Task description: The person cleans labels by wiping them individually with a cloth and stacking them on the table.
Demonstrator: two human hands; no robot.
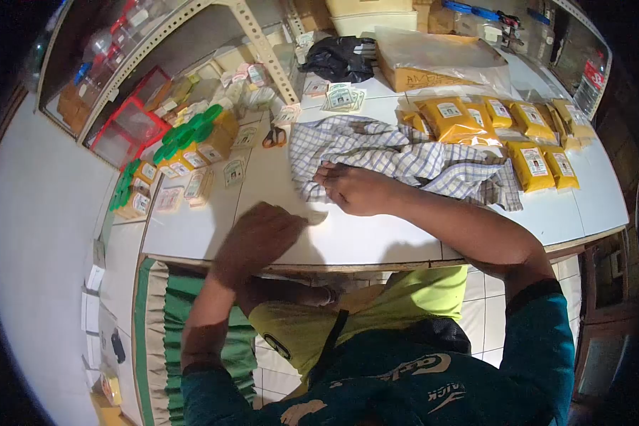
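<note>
A blue-and-white checked cloth (404,153) lies crumpled across the middle of the white tiled table. At its left front edge is my right hand (351,188), its fingers bent and pinched together on the fabric. My left hand (266,231) hovers over the front of the table, slightly blurred, with a small pale label (316,218) at its closed fingertips. Bags of yellow powder with white labels (451,119) lie behind and to the right of the cloth. Scissors with orange handles (274,137) rest left of the cloth.
Green-lidded jars (184,138) and label stacks (198,186) stand at the left. Behind are a metal shelf post (262,53), a black plastic bag (339,58), loose labels (344,97) and a plastic-covered box (440,64). The table's front edge (333,268) runs before my body.
</note>
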